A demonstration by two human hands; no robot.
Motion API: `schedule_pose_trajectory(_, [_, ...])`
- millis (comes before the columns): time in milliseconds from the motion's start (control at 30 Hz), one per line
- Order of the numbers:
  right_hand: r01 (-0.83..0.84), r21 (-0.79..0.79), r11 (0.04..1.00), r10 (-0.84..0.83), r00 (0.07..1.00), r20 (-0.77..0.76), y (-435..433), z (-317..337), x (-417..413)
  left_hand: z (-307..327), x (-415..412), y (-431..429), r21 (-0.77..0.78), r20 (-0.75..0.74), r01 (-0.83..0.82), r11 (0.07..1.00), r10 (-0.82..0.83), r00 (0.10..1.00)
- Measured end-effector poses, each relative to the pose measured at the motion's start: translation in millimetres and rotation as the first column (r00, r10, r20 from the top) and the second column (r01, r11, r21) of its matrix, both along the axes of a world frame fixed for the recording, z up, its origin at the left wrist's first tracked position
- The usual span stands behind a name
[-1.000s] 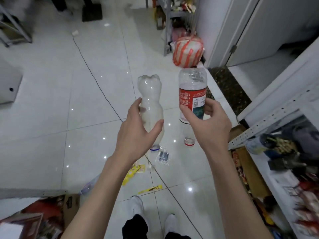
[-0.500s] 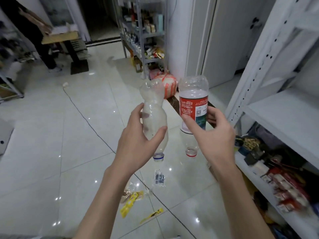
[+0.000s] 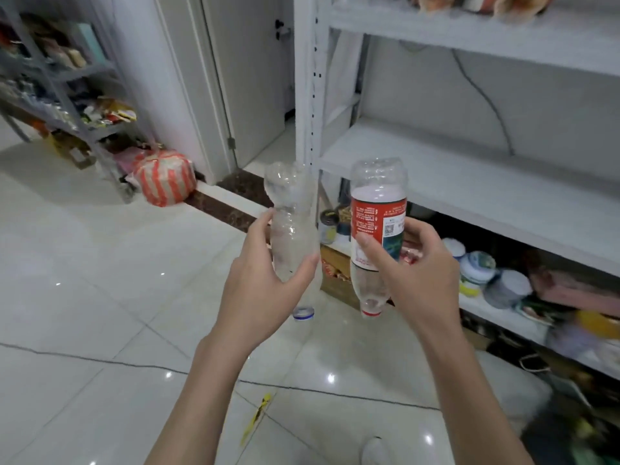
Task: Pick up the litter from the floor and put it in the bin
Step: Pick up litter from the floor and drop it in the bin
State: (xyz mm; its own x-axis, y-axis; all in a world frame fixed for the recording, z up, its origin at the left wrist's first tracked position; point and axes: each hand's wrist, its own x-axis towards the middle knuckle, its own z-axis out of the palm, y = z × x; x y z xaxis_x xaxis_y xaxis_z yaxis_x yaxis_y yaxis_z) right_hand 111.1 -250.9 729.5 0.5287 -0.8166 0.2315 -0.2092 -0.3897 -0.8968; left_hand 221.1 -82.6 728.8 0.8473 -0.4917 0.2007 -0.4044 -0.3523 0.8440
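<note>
My left hand (image 3: 265, 280) grips a clear, label-free plastic bottle (image 3: 290, 209), held upside down with its blue-ringed neck pointing at the floor. My right hand (image 3: 419, 273) holds a second clear bottle with a red label (image 3: 377, 196), also upside down, its red-ringed mouth below my fingers. Both bottles are at chest height, side by side and apart. A yellow wrapper (image 3: 258, 416) lies on the white floor tiles near my feet. No bin is in view.
A white metal shelving unit (image 3: 469, 169) stands close on the right, its lower level full of jars and packets. A red-and-white striped bag (image 3: 166, 179) sits by a door frame. A grey rack of goods (image 3: 67, 95) stands at the far left.
The view has swung to the right and up, bringing the white shelves close. Both hands keep their bottles in the same upside-down hold. Most floor litter has slid out of view.
</note>
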Motion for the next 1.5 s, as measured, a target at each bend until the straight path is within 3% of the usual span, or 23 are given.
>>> schedule_pose_trajectory(400, [0.441, -0.073, 0.894, -0.442, 0.897, 0.011, -64, 7, -202, 3, -128, -128, 0.006, 0.040, 0.430, 0.903, -0.430, 0.902])
schedule_pose_trajectory(600, [0.597, -0.077, 0.799, -0.592, 0.802, 0.076, -97, 9, -349, 5, -262, -207, 0.030, 0.073, 0.596, 0.803, -0.596, 0.799])
schedule_pose_trajectory(833, [0.743, -0.010, 0.669, -0.742, 0.669, 0.039, -134, 0, -521, -4, -429, -276, 0.074, 0.061, 0.745, 0.663, -0.749, 0.660])
schedule_pose_trajectory(1167, [0.838, 0.065, 0.542, -0.839, 0.544, -0.020, -205, -42, -636, -41, -529, -363, 0.142, -0.015, 0.805, 0.576, -0.812, 0.584])
schedule_pose_trajectory(1500, [0.798, 0.083, 0.596, -0.782, 0.601, -0.165, -377, -86, -668, -105, -574, -524, 0.157, -0.106, 0.774, 0.614, -0.768, 0.631])
